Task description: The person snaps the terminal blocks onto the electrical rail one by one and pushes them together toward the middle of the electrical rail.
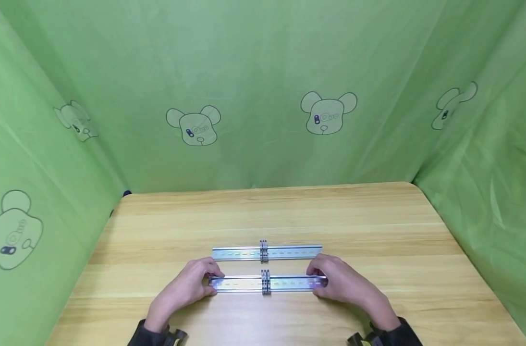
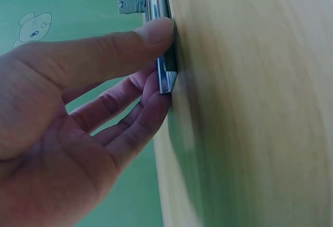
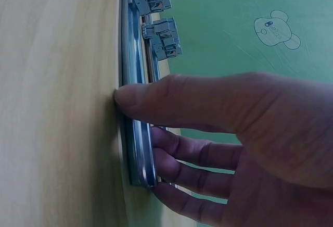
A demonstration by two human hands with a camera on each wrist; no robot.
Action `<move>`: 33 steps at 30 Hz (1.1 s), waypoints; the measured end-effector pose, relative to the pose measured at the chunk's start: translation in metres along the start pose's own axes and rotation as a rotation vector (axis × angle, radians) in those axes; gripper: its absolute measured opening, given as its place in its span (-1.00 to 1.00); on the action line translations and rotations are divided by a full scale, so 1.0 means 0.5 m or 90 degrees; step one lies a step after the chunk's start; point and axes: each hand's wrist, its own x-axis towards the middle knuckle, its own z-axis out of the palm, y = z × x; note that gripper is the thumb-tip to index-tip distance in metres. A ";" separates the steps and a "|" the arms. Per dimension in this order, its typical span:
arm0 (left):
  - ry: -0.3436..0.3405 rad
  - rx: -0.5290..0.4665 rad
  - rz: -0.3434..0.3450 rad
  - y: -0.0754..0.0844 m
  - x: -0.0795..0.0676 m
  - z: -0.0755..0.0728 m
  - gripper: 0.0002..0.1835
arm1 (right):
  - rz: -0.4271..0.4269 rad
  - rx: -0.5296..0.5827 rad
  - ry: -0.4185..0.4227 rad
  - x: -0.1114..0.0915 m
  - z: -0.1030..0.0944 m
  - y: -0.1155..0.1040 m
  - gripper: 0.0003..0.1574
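A slotted metal DIN rail (image 1: 241,284) lies crosswise near the front of the table, with grey terminal blocks (image 1: 265,282) clipped at about its middle. My left hand (image 1: 187,287) pinches its left end, thumb on the near edge and fingers on the far edge. The right hand (image 1: 342,282) grips the opposite end in the same way. In the left wrist view the rail's cut end (image 2: 166,83) shows between thumb and fingers. Just behind lies a second, parallel DIN rail (image 1: 237,253), which also carries grey terminal blocks (image 1: 263,251) at its middle.
Both rails are over a light wood-grain table (image 1: 263,211). A green curtain (image 1: 263,158) printed with bear heads closes off the back and both sides. Dark cuffs with wrist gear (image 1: 384,334) show at the bottom edge.
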 end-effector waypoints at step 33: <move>0.157 -0.010 -0.042 -0.069 -0.013 -0.053 -0.60 | -0.004 -0.036 0.249 0.022 -0.054 0.052 -0.28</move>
